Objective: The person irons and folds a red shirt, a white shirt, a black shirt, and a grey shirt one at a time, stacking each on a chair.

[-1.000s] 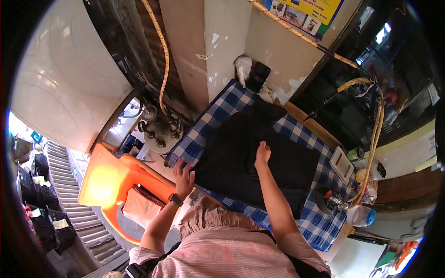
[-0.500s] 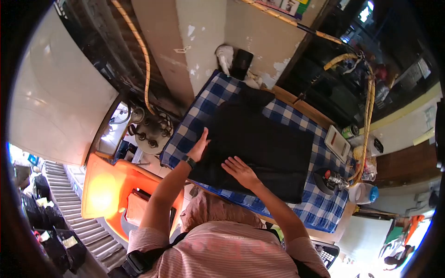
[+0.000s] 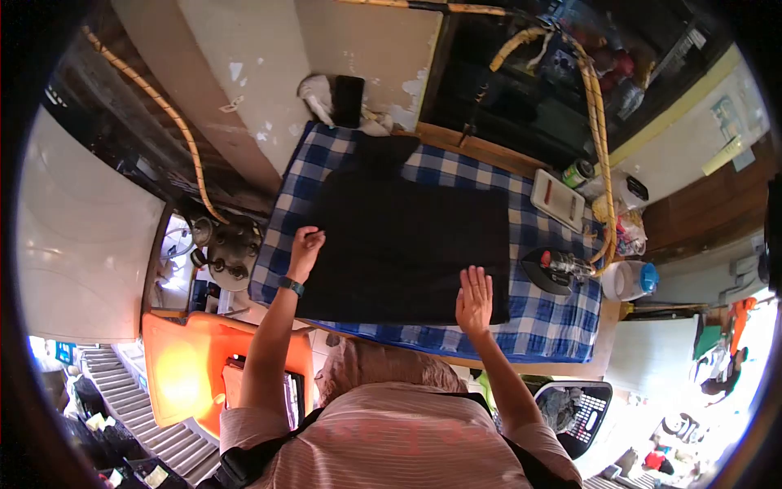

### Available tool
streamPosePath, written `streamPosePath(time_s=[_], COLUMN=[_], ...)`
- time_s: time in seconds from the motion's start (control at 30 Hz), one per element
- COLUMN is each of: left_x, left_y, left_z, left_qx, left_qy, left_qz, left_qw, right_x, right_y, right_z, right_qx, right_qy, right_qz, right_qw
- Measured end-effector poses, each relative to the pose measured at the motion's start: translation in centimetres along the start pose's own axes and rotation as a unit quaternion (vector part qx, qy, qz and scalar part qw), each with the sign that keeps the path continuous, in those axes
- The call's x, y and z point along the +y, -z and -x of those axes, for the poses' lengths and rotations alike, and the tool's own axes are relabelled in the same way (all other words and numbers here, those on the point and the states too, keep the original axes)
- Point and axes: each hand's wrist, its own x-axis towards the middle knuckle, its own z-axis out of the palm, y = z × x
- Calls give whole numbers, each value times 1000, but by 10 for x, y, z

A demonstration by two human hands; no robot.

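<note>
A black garment lies spread out on a blue-and-white checked cloth, with a narrower part reaching toward the wall. At the garment's left edge, my left hand has its fingers curled in and appears to pinch the fabric. My right hand rests flat near the lower right corner of the garment, fingers stretched out and holding nothing. An iron stands on the checked cloth to the right of the garment.
Beyond the iron are a white tray, a green can and a blue-lidded tub. A cloth-wrapped cord hangs down toward the iron. An orange chair stands at lower left, a black basket at lower right.
My right hand has slid right across the garment toward its lower right corner. My left hand has curled its fingers at the left edge. The garment looks flatter, and the view has shifted.
</note>
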Motion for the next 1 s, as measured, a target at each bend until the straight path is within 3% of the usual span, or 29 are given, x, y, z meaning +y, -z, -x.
streamPosePath(time_s=[0.03,0.07,0.13,0.17,0.2,0.23,0.3,0.33,0.4,0.5,0.57,0.6,0.67,0.7,0.77,0.83,0.87,0.9,0.93,1.0], left_x=[-9,-7,11,24,33,36,37,42,41,30,32,33,25,20,21,15,9,2,-3,-10], left_y=[-2,-12,-30,-42,-54,-70,-88,-100,-116,-132,-128,-122,-97,-81,-53,-25,-14,-4,4,16], left_z=[0,7,28,44,59,75,99,111,130,152,161,164,165,168,180,189,191,195,196,196], left_qx=[8,35,69,88,103,91,30,4,-38,-122,-129,-153,-86,-32,159,294,339,378,378,337], left_qy=[-71,-73,-74,-174,-265,-262,-286,-283,-285,-292,-283,-280,-250,-224,-219,-181,-165,-147,-145,-51], left_qz=[-54,-78,-101,-262,-416,-390,-456,-465,-477,-486,-455,-423,-392,-360,-375,-365,-370,-377,-374,-214], left_qw=[996,994,990,945,864,878,842,839,831,815,834,848,881,905,886,865,849,833,834,915], right_x=[17,40,75,88,97,107,146,177,229,246,248,252,252,250,242,220,203,183,145,70], right_y=[2,-5,23,49,81,112,155,160,156,152,147,141,130,128,128,115,102,93,102,133], right_z=[13,29,31,20,6,-9,-36,-45,-64,-86,-89,-87,-89,-96,-101,-106,-110,-107,-114,-132], right_qx=[-34,-81,-31,6,32,61,-39,-36,-228,-255,-317,-319,-310,-317,-378,-338,-283,-227,-231,-277], right_qy=[-42,-82,-64,-38,-50,-62,-59,-34,12,126,8,22,-133,-123,-305,-303,-347,-394,-372,-293], right_qz=[16,44,71,99,142,184,193,190,55,48,-4,-1,-140,-137,-302,-278,-244,-210,-249,-370], right_qw=[998,992,995,994,988,979,979,980,972,958,948,948,931,930,820,847,860,865,864,837])
